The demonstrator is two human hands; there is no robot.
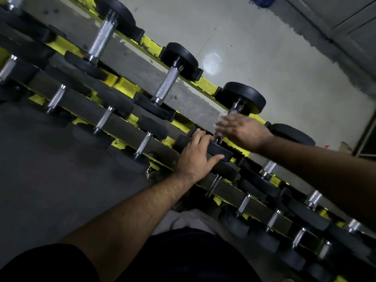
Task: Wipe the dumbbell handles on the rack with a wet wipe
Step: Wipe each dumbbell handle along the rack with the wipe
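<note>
Pale grey concrete floor [254, 47] fills the upper part of the tilted view, bearing a round bright light reflection [212, 63]. A darker painted band [317, 35] runs along the floor's far edge below a grey panelled wall [350, 15]. Dark rubber matting [40, 169] covers the near floor at lower left.

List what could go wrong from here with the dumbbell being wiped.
1. The left hand braces only the near weight head; a hard stroke might roll the dumbbell in its yellow rack cradle.
2. The right hand is blurred over the handle with the wet wipe; its fingers could get pinched against a head.
</note>
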